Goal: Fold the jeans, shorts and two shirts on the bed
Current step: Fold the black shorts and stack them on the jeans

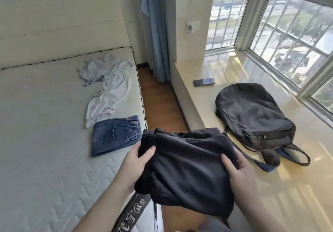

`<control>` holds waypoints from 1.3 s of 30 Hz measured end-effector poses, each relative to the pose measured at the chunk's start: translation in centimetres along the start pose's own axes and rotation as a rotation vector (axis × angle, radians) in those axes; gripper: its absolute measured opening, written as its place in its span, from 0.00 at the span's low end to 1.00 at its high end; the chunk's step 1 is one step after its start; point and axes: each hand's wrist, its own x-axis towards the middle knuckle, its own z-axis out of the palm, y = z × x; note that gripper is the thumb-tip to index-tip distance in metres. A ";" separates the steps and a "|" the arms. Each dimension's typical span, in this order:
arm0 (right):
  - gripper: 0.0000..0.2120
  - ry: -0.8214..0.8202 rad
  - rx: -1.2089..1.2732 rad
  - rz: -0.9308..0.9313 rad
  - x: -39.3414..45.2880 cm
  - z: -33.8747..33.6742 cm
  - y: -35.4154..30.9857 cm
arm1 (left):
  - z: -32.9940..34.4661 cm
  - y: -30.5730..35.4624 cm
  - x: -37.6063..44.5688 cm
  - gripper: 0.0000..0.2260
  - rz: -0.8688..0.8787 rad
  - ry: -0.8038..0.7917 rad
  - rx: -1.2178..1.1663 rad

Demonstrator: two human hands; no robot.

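I hold dark shorts [187,168], folded over, in the air above the bed's right edge. My left hand [137,161] grips their left side with the thumb on top. At their right side, my right hand [237,168] grips the cloth the same way. Folded blue jeans [113,136] lie on the mattress [45,141] near its right edge. Beyond them a white shirt with dark lettering [106,103] lies crumpled, and another pale shirt [100,69] is bunched up behind it.
A wide glossy window ledge [270,186] runs along the right, with a dark backpack [252,116] and a phone [204,82] on it. A narrow strip of wooden floor [162,105] separates bed and ledge. Blue curtains [158,42] hang at the far end.
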 end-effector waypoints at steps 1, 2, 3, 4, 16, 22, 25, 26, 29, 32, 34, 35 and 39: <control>0.14 -0.009 -0.007 -0.010 1.2 0.4 -0.1 | 0.1 0.2 0.9 0.07 -0.004 0.018 -0.007; 0.14 -0.027 -0.015 -0.019 2.5 0.8 -0.3 | 0.2 0.3 1.8 0.07 -0.012 0.037 -0.010; 0.13 -0.051 -0.018 -0.020 3.9 1.1 -0.4 | 0.2 0.4 2.9 0.07 -0.024 0.060 -0.011; 0.13 -0.076 -0.015 -0.016 5.4 1.4 -0.5 | 0.4 0.4 3.9 0.07 -0.036 0.085 -0.012; 0.13 -0.329 0.015 0.066 21.9 4.5 -0.6 | 2.8 2.4 14.0 0.08 -0.141 0.300 -0.110; 0.13 -0.501 0.051 0.075 25.7 9.3 -1.6 | 0.5 2.4 15.1 0.12 -0.218 0.406 -0.174; 0.13 -0.560 0.035 0.064 27.2 12.6 -1.9 | -1.7 2.6 15.9 0.19 -0.214 0.411 -0.218; 0.13 -0.578 0.027 0.063 27.7 13.8 -1.9 | -2.6 2.6 16.2 0.21 -0.212 0.406 -0.232; 0.14 -0.624 -0.005 0.062 29.2 17.4 -2.1 | -5.2 1.9 17.2 0.24 -0.210 0.394 -0.255; 0.15 -0.668 -0.053 0.040 30.5 21.2 -2.0 | -7.7 0.6 18.6 0.23 -0.205 0.406 -0.279; 0.15 -0.685 -0.079 0.042 31.1 23.9 -1.8 | -9.6 -0.2 19.8 0.19 -0.212 0.431 -0.286; 0.16 -0.698 -0.094 0.042 31.3 25.3 -1.6 | -10.7 -0.6 20.4 0.17 -0.217 0.443 -0.277; 0.19 -0.724 -0.167 0.075 31.7 30.5 0.1 | -15.5 -2.6 22.8 0.16 -0.245 0.458 -0.157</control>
